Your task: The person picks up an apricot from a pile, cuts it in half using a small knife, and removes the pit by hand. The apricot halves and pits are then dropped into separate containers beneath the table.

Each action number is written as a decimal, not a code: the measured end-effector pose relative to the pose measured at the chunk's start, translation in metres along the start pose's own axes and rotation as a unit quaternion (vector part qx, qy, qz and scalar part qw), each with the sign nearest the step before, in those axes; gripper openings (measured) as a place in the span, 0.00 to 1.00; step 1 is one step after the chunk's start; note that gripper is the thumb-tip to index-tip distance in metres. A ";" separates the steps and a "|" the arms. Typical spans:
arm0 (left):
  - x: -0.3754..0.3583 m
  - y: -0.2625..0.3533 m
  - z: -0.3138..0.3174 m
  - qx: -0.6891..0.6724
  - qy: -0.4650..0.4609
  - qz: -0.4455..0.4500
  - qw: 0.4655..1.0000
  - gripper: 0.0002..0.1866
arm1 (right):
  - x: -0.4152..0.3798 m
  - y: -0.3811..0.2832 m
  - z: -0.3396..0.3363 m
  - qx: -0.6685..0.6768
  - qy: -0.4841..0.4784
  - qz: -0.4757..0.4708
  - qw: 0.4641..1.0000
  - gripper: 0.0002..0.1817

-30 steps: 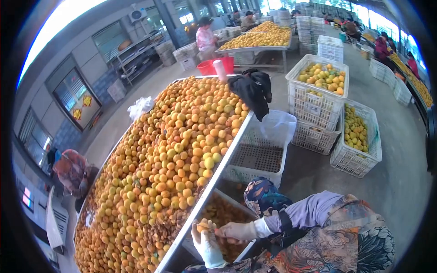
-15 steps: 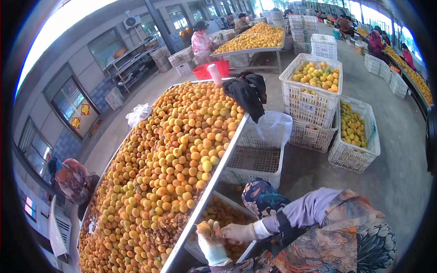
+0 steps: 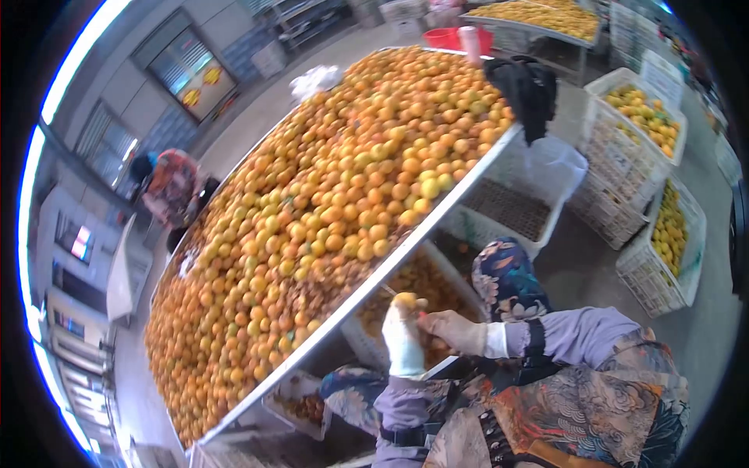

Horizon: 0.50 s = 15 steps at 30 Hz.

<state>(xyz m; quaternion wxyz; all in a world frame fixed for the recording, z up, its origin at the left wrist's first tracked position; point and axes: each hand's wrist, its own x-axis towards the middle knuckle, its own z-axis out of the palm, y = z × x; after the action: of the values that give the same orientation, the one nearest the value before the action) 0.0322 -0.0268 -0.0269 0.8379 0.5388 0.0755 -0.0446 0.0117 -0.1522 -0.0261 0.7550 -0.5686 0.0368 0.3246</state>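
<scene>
My left hand [image 3: 403, 339], in a white glove, is closed around an orange-yellow apricot [image 3: 405, 299] just off the table's near edge. My right hand [image 3: 459, 332], gloved too, is closed close beside it, its fingertips almost at the fruit. A small red bit shows at those fingertips, but what they grip is mostly hidden. From the far side of the apricot a thin pointed tip [image 3: 388, 289] sticks out. Beneath both hands stands a crate [image 3: 456, 281] with brownish fruit pieces inside. Apricots [image 3: 328, 210] lie heaped on the metal-edged table [image 3: 374, 279], with darker torn pieces near its edge.
A white crate [image 3: 546, 243] with a plastic bag stands right of the table. Beyond it are stacked crates [image 3: 624, 164] of apricots and another full crate [image 3: 651, 282]. A black garment [image 3: 530, 97] hangs over the far corner. A person [image 3: 170, 191] works across the table.
The view has swung down and left, so the table and hands appear farther right and higher. Both hands stay together at the apricot.
</scene>
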 end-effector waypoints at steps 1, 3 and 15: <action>-0.004 0.001 0.004 -0.034 0.005 -0.044 0.998 0.24 | 0.002 0.007 -0.001 0.021 -0.001 -0.018 1.000 0.21; -0.008 0.008 0.014 -0.082 0.035 -0.106 0.990 0.25 | -0.012 -0.010 0.006 -0.018 0.033 0.023 0.999 0.21; -0.002 0.002 0.001 0.061 0.010 0.007 0.998 0.23 | -0.014 -0.025 0.009 0.018 -0.003 0.063 0.998 0.20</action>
<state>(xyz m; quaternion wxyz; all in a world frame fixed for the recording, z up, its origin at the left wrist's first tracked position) 0.0307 -0.0271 -0.0248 0.8029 0.5898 0.0770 -0.0382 0.0112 -0.1546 0.0038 0.7434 -0.5504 0.0764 0.3723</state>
